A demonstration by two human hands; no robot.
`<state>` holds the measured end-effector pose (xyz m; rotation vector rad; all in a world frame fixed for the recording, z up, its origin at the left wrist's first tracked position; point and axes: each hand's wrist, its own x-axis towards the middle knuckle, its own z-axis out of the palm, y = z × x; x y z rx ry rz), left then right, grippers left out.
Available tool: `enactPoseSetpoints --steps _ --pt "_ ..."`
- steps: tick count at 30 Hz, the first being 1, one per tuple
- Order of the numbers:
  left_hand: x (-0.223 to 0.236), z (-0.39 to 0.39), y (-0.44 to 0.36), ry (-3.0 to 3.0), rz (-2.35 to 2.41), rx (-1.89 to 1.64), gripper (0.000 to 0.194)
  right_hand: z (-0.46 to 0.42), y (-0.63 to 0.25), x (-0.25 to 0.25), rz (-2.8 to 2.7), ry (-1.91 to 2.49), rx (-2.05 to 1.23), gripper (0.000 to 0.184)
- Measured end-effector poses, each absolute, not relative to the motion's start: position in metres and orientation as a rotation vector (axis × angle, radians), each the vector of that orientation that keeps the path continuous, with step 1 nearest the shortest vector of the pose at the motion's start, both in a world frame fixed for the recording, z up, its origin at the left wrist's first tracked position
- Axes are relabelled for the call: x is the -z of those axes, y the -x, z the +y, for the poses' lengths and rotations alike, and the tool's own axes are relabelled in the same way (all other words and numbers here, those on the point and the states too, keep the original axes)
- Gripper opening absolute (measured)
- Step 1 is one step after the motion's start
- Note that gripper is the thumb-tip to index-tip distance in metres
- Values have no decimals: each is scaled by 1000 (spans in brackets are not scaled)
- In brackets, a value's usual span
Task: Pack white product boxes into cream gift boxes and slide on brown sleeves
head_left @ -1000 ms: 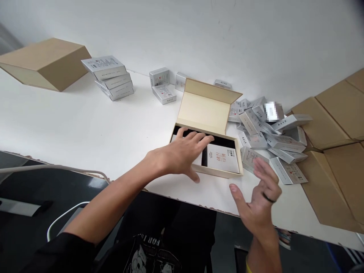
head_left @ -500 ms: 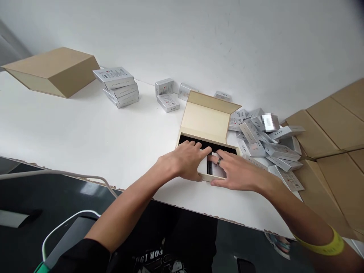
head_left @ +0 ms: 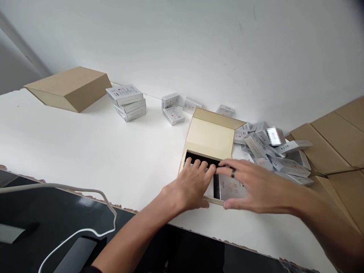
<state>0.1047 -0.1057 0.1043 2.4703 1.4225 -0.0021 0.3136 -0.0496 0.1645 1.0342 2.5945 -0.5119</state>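
Observation:
A cream gift box [head_left: 211, 137] stands on the table with its lid raised and folded back. Its black-lined inside [head_left: 217, 188] holds a white pack [head_left: 209, 189] on the left, largely under my left hand, and a silver carton [head_left: 231, 186] on the right. My left hand [head_left: 190, 185] lies over the left side, fingers spread toward the back of the inside and thumb by the front rim. Above the silver carton, my right hand [head_left: 253, 185] is open, its fingers stretched out and a dark ring on one. Its thumb tip is near the front rim.
Silver cartons lie in a loose pile [head_left: 273, 151] at right, beside brown cardboard boxes [head_left: 327, 144]. A carton stack [head_left: 129, 102] and a closed tan box [head_left: 71, 87] stand at left. Several cartons [head_left: 173, 115] sit near the wall. A cable [head_left: 85, 189] hangs past the table's chipped front edge.
My right hand has opened and eased off the silver carton, uncovering more of its top. My left hand stays over the left side. The whole view has shifted, with things lower in it.

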Motion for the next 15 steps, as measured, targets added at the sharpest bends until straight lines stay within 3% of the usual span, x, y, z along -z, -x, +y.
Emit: enactPoseSetpoints --steps 2,4,6,9,11,15 --pt "-95 -116 -104 -2544 1459 -200 98 -21 -315 -174 2808 -1184 512 66" --pt "-88 -130 -102 -2612 1402 -454 90 19 -307 -172 2968 -1484 243 59" --pt "-85 -148 -100 -2612 1295 -717 73 60 -290 -161 2879 -1680 -214 64" --pt "-81 -180 -97 -2489 1146 -1140 34 98 -267 -145 2798 -1635 -352 41" --pt "-74 -200 -93 -2380 1075 -1385 19 96 -263 -147 2798 -1608 -390 28" --pt "-53 -235 -78 -1994 1109 -1876 19 14 -291 -159 2865 -1520 -480 33"
